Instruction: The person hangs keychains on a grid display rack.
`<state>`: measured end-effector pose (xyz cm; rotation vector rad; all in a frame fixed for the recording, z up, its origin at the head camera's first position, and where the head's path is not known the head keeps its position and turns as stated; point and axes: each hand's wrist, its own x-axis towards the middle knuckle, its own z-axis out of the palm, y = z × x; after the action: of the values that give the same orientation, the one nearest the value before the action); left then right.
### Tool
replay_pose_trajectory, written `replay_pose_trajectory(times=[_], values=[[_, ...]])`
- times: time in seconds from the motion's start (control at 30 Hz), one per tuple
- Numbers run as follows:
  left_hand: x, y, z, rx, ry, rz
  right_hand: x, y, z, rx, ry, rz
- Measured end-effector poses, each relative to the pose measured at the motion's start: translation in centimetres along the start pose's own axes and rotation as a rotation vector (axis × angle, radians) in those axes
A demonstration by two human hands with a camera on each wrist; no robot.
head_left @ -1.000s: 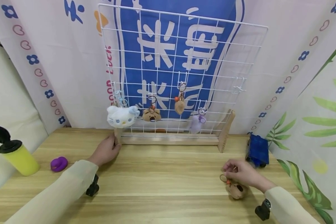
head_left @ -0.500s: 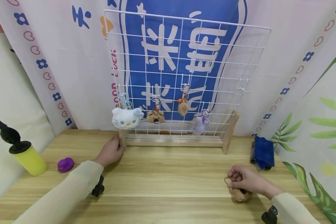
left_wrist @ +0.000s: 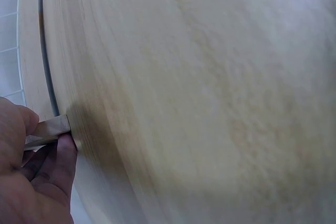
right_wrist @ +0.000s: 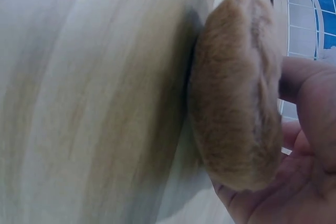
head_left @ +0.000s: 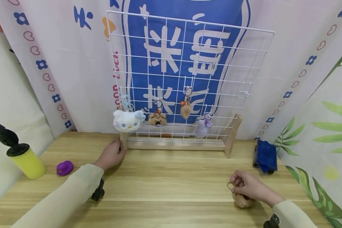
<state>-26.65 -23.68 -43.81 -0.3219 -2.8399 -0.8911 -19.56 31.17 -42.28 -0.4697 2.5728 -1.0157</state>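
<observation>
My left hand [head_left: 110, 154] grips the left wooden foot of a white wire grid rack [head_left: 172, 146]; in the left wrist view, thumb and fingers pinch the end of that foot [left_wrist: 50, 128]. At the right, my right hand [head_left: 252, 187] pinches a brown plush keychain by its top, near the metal ring [head_left: 231, 186]. The plush body [right_wrist: 236, 93] hangs below the fingers, close over the table, its face mostly hidden by the hand. On the rack hang a white cat plush [head_left: 128, 121], a brown bear-face plush [head_left: 157, 120], a small tan plush [head_left: 185, 110] and a purple plush [head_left: 201, 129].
Near the right edge of the wooden table [head_left: 165, 180] stands a blue translucent box-like thing [head_left: 265, 156]. A purple ring-shaped thing [head_left: 64, 168] and a yellow cylinder with a black top [head_left: 27, 163] stand at the left. Behind the rack hangs a printed curtain [head_left: 88, 72].
My right hand has come down over the brown plush keychain, its fingers now at the ring, covering the plush face. The left hand stays on the rack's foot. The head view has shifted slightly.
</observation>
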Motion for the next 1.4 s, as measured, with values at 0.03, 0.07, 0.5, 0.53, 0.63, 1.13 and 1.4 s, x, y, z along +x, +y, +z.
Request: replay_pose_trajectory(times=[0.03, 0.07, 0.5, 0.53, 0.63, 1.13, 1.4], values=[[0.0, 0.0, 0.0, 0.0, 0.002, 0.002, 0.0, 0.0, 0.0, 0.005, 0.002, 0.002], [0.0, 0.0, 0.0, 0.0, 0.003, 0.004, 0.0, 0.0, 0.0, 0.008, 0.005, 0.002], [-0.1, 0.4, -0.1, 0.014, 0.007, 0.007, -0.4, 0.8, 0.3, 0.127, 0.037, -0.004], [-0.1, 0.4, -0.1, 0.016, 0.005, 0.007, -0.5, 0.9, 0.3, 0.127, 0.044, 0.0], [0.0, 0.4, -0.2, 0.015, -0.006, -0.001, -0.6, 1.2, 0.2, 0.123, 0.062, 0.01], [-0.1, 0.3, 0.0, 0.002, -0.014, -0.012, -1.1, 2.0, 0.1, 0.331, 0.116, -0.004], [-0.1, -0.1, 0.1, -0.001, -0.012, -0.004, -1.0, 2.0, -0.2, 0.425, 0.113, -0.017]])
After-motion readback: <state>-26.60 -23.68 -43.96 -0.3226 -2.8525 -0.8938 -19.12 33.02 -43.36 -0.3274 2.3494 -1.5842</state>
